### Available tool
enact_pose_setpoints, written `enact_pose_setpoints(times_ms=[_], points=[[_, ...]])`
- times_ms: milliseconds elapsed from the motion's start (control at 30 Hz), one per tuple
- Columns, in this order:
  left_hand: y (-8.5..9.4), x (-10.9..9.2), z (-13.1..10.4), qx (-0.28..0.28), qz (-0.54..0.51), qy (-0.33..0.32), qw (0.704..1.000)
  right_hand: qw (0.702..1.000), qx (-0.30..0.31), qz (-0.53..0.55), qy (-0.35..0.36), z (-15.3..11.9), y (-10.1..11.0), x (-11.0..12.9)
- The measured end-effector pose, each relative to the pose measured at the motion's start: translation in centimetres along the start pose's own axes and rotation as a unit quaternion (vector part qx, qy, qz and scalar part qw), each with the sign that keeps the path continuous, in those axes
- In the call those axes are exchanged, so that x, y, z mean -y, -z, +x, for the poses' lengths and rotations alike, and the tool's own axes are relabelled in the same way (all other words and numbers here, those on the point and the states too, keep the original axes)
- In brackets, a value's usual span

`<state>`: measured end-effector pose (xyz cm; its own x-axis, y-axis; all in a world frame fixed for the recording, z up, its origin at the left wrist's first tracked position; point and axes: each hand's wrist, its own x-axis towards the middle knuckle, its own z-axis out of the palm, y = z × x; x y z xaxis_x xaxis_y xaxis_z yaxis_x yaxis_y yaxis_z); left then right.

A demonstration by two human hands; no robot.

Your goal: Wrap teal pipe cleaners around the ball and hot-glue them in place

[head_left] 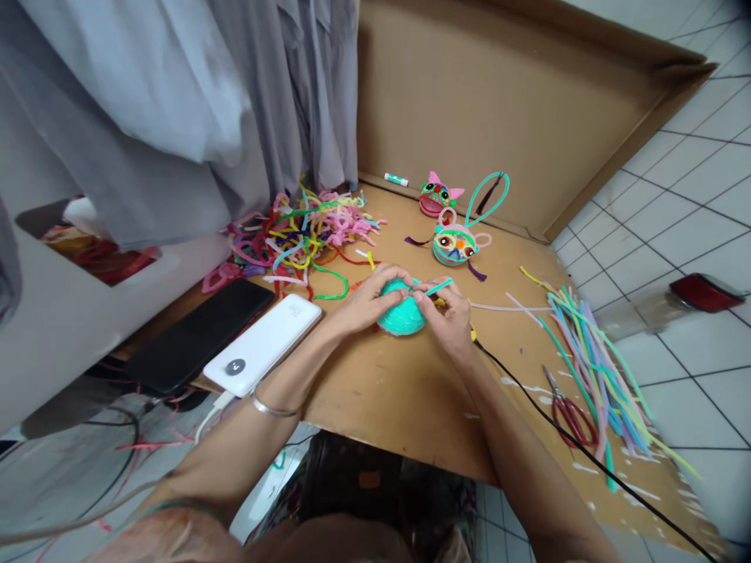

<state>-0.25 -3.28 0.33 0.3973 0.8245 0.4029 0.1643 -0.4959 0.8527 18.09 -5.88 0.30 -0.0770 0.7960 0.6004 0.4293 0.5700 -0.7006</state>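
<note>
Brown table (pixel 375 399) backed by upright cardboard (pixel 498 102), with a turquoise dome (pixel 404 319) near the middle, held between the left hand (pixel 374 301), cupped over one side, and the right hand (pixel 449 319), pinching a strip (pixel 440 286) at the upper edge. Apparently well covered but plain on the visible side, without the trim of two decorated heads (pixel 455 255) farther back, so likely only partway along. No readable writing: blurred digits (pixel 295 309) on a white power bank (pixel 264 344) at left, and a green-labelled tube (pixel 396 180) near the cardboard.
</note>
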Motion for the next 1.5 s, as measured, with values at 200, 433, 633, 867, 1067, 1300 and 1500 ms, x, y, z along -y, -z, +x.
enact_pose_setpoints(times_ms=[200, 433, 633, 867, 1067, 1300, 1500], points=[[-0.1, 0.2, -0.1, -0.004, 0.019, -0.013, 1.0, 1.0, 0.007, 0.011, -0.016, 0.1, 0.0, 0.0], [0.0, 0.0, -0.1, -0.004, 0.039, 0.003, 0.999, 1.0, 0.007, 0.018, -0.013, 0.2, 0.0, -0.1], [0.3, 0.0, -0.1, 0.01, 0.018, 0.018, 1.0, 0.999, 0.016, 0.024, -0.034, 0.7, 0.2, -0.1], [0.2, -0.1, -0.1, 0.009, 0.009, 0.033, 0.999, 0.997, 0.035, 0.03, -0.064, 1.3, 0.4, 0.3], [0.2, -0.1, -0.1, 0.005, 0.022, 0.034, 0.999, 0.994, 0.065, 0.042, -0.076, 1.9, 0.6, 0.2], [0.1, 0.0, -0.1, 0.002, 0.008, 0.028, 1.0, 0.984, 0.138, 0.066, -0.087, 3.2, 1.2, 0.1], [0.1, -0.2, 0.1, -0.007, -0.034, 0.047, 0.998, 0.974, 0.196, 0.073, -0.091, 4.3, 1.8, 0.2]])
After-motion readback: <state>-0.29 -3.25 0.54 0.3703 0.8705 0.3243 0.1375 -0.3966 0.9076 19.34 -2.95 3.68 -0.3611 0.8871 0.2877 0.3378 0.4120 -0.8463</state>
